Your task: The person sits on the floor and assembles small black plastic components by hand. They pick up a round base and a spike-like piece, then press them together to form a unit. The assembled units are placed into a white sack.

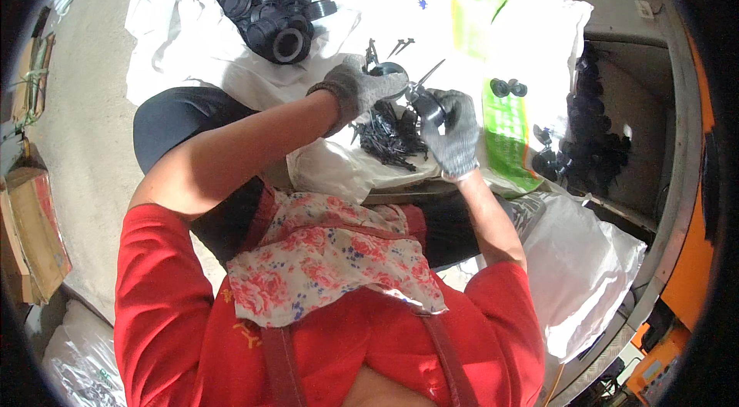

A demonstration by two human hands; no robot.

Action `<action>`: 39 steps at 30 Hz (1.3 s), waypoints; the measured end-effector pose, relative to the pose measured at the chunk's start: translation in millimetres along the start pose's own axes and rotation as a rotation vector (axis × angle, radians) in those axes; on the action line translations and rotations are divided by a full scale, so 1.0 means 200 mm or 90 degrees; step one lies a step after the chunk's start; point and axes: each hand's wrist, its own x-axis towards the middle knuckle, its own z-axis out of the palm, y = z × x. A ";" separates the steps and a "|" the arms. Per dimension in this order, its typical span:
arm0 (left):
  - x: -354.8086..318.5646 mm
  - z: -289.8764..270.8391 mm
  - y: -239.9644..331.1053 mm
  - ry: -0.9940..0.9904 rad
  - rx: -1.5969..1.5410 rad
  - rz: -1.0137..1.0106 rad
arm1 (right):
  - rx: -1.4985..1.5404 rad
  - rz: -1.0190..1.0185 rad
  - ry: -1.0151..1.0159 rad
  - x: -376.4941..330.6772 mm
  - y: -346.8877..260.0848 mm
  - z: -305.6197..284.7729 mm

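Head view, gloved hands (360, 90) (456, 133) curled closed, each gripping a black round part (387, 69) (428, 108), near black spikes (389, 139).

Free room over white sheet (419, 26) right of the black ring heap (269, 3); dark spiky pile (389, 137) as near-side obstacle.

The left glove (358, 90) and the right glove (457, 137) look like grey knitted cloth, matt and a little rough. The round pieces (429, 108) held in them appear to be black plastic, smooth and with some shine. The heaped rings (265, 3) seem to be the same glossy plastic, and the thin spikes (389, 133) are dark plastic also. The white sheet (177, 41) is wrinkled and looks like woven plastic. The apron (339, 264) is printed cloth, the shirt (162, 284) is soft matt cloth, and the boxes (37, 226) are of dull cardboard.
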 end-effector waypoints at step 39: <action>-0.19 -0.02 0.20 0.203 0.512 0.612 | 0.264 0.159 0.109 0.36 -0.14 0.28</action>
